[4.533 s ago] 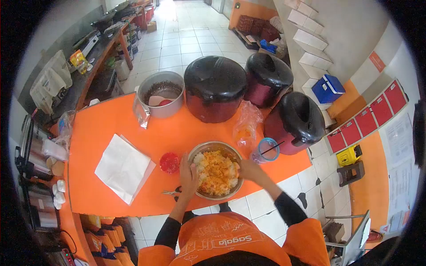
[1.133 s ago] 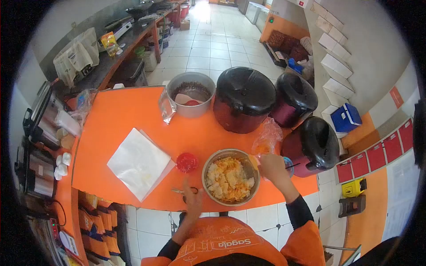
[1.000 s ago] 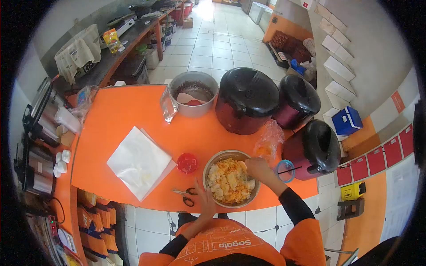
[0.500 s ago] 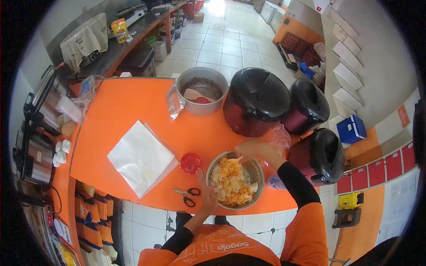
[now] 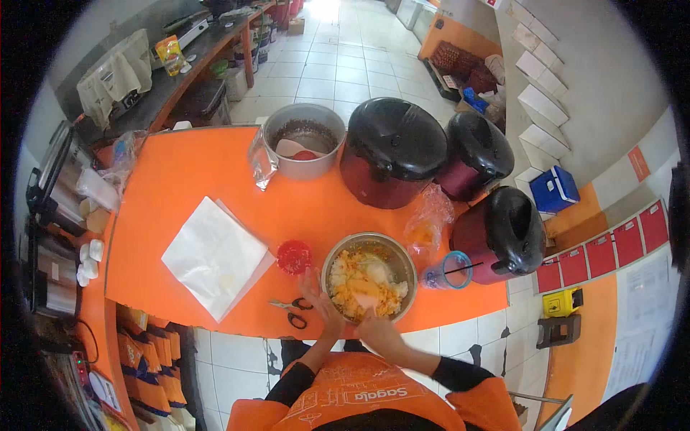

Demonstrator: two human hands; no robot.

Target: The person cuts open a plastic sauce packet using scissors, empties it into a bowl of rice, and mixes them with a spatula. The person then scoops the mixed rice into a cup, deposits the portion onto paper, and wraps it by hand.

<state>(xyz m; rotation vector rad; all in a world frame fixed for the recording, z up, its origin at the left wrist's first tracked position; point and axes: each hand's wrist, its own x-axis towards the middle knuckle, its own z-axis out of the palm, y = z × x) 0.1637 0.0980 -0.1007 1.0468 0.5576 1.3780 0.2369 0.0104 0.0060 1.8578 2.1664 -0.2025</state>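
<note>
A steel mixing bowl (image 5: pixel 410 289) near the table's front edge holds white rice (image 5: pixel 381 271) mixed with orange-yellow food. My right hand (image 5: pixel 379 336) is closed on the handle of a rice paddle (image 5: pixel 366 293), whose pale, orange-tinted blade lies in the mix at the near side of the bowl. Against the bowl's left side rests my left hand (image 5: pixel 321 307), fingers stretched out. Black-handled scissors (image 5: pixel 295 313) lie just left of that hand. A small red bowl (image 5: pixel 294 257) stands beyond its fingertips.
White paper sheets (image 5: pixel 215 255) lie on the orange table (image 5: pixel 162 172). A metal pot (image 5: pixel 305 167) stands at the back, beside several dark rice cookers (image 5: pixel 395 144). Right of the mixing bowl are a plastic bag (image 5: pixel 429 223) and a clear cup with a straw (image 5: pixel 447 273).
My right hand has come from the bowl's far rim to its near side, drawing the paddle through the rice. My left hand stays at the bowl's left. The cup is now uncovered by my arm.
</note>
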